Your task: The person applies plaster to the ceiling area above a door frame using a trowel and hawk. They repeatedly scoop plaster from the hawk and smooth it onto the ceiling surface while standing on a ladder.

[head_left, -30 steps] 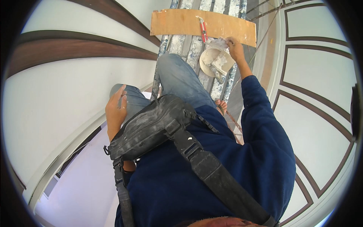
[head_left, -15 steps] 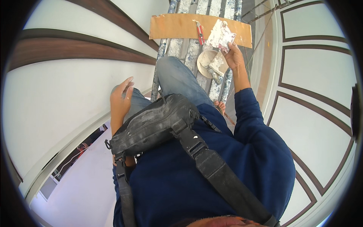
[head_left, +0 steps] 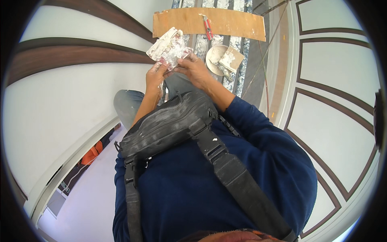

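A flat, thin piece smeared with white paste [head_left: 171, 46], with reddish patches showing at its edge, is held up in front of me over the bench. My left hand [head_left: 155, 80] grips its lower left edge between thumb and fingers. On its lower right edge, my right hand [head_left: 194, 71] pinches it. To the right of my right hand stands a round bowl [head_left: 209, 61] holding white paste. A square tan piece with paste on it [head_left: 232, 59] rests across the bowl, beside a paste-covered tool [head_left: 228, 75] whose kind I cannot make out.
A curved-looking wooden board [head_left: 181, 22] lies across the paint-spattered slatted bench [head_left: 200, 44], with a red utility knife [head_left: 207, 27] on it. A white wall with dark brown bands [head_left: 80, 52] rises close on my left. A black bag [head_left: 169, 125] hangs across my front.
My right hand has carried the paste-smeared piece leftward, off the board. My left hand, empty before, has come up and taken hold of it too.
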### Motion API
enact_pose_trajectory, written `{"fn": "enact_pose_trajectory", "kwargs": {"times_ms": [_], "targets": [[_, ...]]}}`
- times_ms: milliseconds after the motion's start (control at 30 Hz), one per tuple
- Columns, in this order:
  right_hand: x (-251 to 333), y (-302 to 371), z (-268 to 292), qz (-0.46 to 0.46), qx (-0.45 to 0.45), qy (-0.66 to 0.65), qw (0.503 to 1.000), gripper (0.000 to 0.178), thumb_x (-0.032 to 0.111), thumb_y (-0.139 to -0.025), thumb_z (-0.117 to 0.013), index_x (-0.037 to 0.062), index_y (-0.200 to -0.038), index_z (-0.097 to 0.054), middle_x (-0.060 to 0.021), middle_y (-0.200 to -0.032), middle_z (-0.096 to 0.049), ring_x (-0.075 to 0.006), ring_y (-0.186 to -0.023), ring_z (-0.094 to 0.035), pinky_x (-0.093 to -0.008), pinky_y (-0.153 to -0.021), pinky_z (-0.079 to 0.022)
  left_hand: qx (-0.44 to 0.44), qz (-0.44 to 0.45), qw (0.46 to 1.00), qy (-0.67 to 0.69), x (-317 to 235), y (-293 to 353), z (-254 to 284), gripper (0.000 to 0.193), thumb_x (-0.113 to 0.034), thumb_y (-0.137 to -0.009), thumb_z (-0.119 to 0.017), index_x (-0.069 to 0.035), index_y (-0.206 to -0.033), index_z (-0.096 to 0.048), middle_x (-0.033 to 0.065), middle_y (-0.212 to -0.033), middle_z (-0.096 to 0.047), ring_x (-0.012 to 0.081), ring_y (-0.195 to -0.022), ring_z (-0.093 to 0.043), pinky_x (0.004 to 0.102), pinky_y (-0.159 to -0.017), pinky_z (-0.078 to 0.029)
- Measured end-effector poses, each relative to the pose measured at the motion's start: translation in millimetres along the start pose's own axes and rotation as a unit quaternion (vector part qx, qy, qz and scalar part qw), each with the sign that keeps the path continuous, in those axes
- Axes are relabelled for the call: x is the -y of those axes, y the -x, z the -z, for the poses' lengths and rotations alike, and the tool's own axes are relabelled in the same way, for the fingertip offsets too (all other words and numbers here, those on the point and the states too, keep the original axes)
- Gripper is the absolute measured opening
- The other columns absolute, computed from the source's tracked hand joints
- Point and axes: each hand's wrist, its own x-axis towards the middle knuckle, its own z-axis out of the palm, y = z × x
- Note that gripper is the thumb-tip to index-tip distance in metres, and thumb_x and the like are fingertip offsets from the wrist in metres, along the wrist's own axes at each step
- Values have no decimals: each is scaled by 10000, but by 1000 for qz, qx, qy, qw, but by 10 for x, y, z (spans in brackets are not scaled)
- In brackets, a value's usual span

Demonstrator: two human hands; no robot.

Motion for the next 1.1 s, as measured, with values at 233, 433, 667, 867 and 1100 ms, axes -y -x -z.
{"fn": "enact_pose_trajectory", "kwargs": {"times_ms": [233, 433, 667, 867, 1100], "targets": [[-196, 264, 2053, 203, -342, 684, 612, 441, 188, -839, -753, -17, -1193, -590, -249, -1149, -644, -415, -1109, -612, -491, -949, -493, -60, -44, 997, -7, -197, 117, 51, 275, -132, -1069, -493, 80, -1243, -513, 177, -1067, -677, 276, -908, -756, 324, -725, -633], [-434, 283, 2345, 28, -271, 691, 669, 577, 294, -876, -714, -6, -1290, -448, -332, -1181, -640, -502, -1098, -635, -548, -928, -491, -27, -124, 992, -13, -154, 77, 158, 168, -28, -1034, -541, 86, -1157, -537, 166, -1025, -685, 219, -901, -739, 289, -782, -624], [-42, 602, 1685, 23, -245, 687, 684, 545, 366, -967, -592, -5, -1362, -534, -307, -1035, -714, -475, -1024, -690, -533, -900, -512, -39, -181, 975, -120, -285, 69, 71, 322, 14, -971, -580, 78, -1286, -552, 155, -1081, -713, 175, -883, -731, 282, -774, -593], [384, 1107, 1453, 34, -265, 451, 852, 452, 267, -984, -624, 31, -1366, -578, -268, -1115, -707, -354, -1012, -696, -402, -928, -520, 29, -203, 915, -347, -179, -134, -328, 310, -74, -935, -625, 94, -1196, -618, 170, -971, -769, 180, -870, -765, 311, -782, -588], [388, 1473, 1086, 141, -256, 556, 778, 479, 235, -995, -619, 54, -1435, -564, -202, -1138, -726, -276, -989, -688, -360, -929, -508, 113, 24, 961, -252, 338, -320, -834, 307, -114, -902, -648, 163, -1036, -641, 220, -941, -763, 197, -814, -775, 334, -688, -595]]}}
